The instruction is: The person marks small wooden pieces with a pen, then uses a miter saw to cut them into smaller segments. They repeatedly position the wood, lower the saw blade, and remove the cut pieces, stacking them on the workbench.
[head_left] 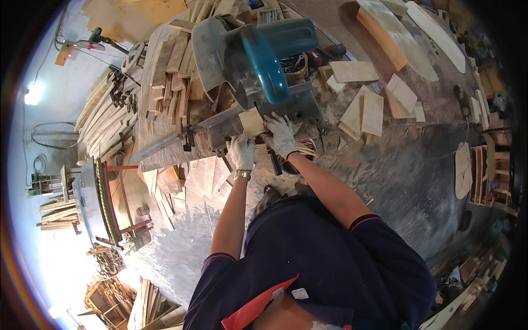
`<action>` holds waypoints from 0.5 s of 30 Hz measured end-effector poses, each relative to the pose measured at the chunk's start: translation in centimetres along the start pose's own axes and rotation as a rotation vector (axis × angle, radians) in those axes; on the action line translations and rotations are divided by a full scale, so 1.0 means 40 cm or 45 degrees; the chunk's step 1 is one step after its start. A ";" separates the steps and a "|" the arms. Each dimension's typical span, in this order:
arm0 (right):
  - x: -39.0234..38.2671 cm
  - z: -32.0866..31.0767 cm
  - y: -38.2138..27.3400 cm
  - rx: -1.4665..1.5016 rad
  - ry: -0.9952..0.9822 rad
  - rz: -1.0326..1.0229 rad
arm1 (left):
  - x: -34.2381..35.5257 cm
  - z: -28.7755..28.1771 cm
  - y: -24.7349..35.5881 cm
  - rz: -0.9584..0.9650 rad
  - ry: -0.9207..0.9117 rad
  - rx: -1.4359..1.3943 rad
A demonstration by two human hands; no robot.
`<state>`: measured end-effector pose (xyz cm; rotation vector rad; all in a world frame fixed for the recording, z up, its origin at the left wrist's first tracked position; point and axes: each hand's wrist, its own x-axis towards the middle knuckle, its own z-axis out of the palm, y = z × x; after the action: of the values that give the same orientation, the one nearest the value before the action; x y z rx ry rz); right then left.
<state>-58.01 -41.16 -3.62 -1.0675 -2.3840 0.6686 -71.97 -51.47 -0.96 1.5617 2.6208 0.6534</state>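
A small pale square wooden board (252,121) lies on the grey metal table (220,130) of a power saw (269,60) with a teal motor housing and a grey blade guard. My left hand (241,152), in a white glove with a gold watch at the wrist, is closed at the board's near left edge, its fingers curled against it. Just right of the board rests my right hand (281,136), also gloved, fingers stretched forward and spread over the metal table. The blade is hidden by the guard.
Stacked wooden strips (175,69) stand left of the saw. Cut board pieces (363,110) lie to the right, with long shaped planks (399,38) beyond. A black handle (275,163) juts toward me below the saw table. Offcuts (165,187) lie on the floor at left.
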 end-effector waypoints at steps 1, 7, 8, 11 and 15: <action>-0.002 0.003 -0.002 0.021 0.031 0.000 | 0.002 0.001 -0.003 -0.007 -0.021 0.015; -0.003 0.002 -0.006 -0.004 0.025 -0.010 | 0.003 0.008 -0.011 0.049 0.043 0.017; -0.003 -0.001 -0.007 -0.007 -0.009 0.012 | 0.002 0.008 -0.008 0.037 0.035 0.029; 0.000 -0.008 -0.012 -0.008 0.011 0.009 | 0.000 0.004 0.001 0.080 0.107 0.016; 0.007 -0.015 -0.022 -0.030 0.000 0.037 | -0.004 -0.004 0.016 0.093 0.116 -0.004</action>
<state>-58.32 -41.30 -2.60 -1.1137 -2.3862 0.6518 -71.40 -51.38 -0.61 1.6729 2.6352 0.7504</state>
